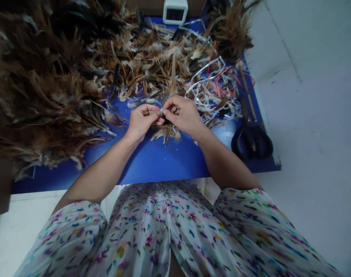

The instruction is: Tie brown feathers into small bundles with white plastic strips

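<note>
My left hand (145, 118) and my right hand (184, 113) meet over the blue table, each closed in a pinch. Between their fingertips is a small whitish bit (161, 110), which looks like the base of a feather; the fingers hide most of it. Just beneath the hands lies a tuft of brown feathers (166, 133); I cannot tell whether it joins the pinched piece. A long tan feather (173, 71) points away from me just beyond my right hand. Loose brown feathers (146, 73) spread behind both hands.
Big heaps of brown feathers (48, 111) cover the left side. To the right are tangled white ribbons (202, 90), red string (218, 86), a thin stick (248, 94) and black-handled scissors (252, 143) near the table edge (275, 154). A small white device (175, 11) stands at the back.
</note>
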Demonstrator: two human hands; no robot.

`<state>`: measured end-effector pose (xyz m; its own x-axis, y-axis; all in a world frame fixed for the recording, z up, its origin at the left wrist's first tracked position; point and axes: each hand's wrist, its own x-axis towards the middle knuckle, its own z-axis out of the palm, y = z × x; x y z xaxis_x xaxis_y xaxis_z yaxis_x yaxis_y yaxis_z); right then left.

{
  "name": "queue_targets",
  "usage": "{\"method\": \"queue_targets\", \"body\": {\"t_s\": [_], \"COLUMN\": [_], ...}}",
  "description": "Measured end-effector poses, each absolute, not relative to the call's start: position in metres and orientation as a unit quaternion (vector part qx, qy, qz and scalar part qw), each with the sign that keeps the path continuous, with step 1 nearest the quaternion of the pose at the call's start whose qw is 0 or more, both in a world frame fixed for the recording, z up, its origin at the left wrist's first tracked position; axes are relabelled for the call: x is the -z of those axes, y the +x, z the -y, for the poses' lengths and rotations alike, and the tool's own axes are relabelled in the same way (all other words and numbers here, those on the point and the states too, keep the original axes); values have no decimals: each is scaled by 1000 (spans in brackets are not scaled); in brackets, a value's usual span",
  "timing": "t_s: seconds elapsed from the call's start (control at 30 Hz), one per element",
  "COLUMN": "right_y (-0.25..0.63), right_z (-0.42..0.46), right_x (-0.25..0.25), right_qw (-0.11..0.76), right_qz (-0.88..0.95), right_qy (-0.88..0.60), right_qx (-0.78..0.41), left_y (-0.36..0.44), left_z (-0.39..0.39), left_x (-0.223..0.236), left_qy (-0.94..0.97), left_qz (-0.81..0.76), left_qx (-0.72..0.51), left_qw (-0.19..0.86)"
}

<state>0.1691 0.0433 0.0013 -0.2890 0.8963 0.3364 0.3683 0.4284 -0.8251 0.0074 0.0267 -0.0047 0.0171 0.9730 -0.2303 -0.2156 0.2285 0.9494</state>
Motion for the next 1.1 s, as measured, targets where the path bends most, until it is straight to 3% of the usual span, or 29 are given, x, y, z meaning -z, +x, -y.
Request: {"method": "queue_targets", "body": {"t_s": [0.5, 1.1], "right_y": [170, 167], "right_z": [-52, -46], "right_x": [7, 3], "right_qw": [459, 439], "right_qz": [658, 685], "right_qy": [-417, -445], "right_qx": [-427, -375], "left_y": [8, 7], "left_z": [-27, -25], "left_x": [1, 3], "left_qy": [362, 376], "left_qz": [-507, -501], "left_qx": [-493, -495], "left_qw": [607, 602]}}
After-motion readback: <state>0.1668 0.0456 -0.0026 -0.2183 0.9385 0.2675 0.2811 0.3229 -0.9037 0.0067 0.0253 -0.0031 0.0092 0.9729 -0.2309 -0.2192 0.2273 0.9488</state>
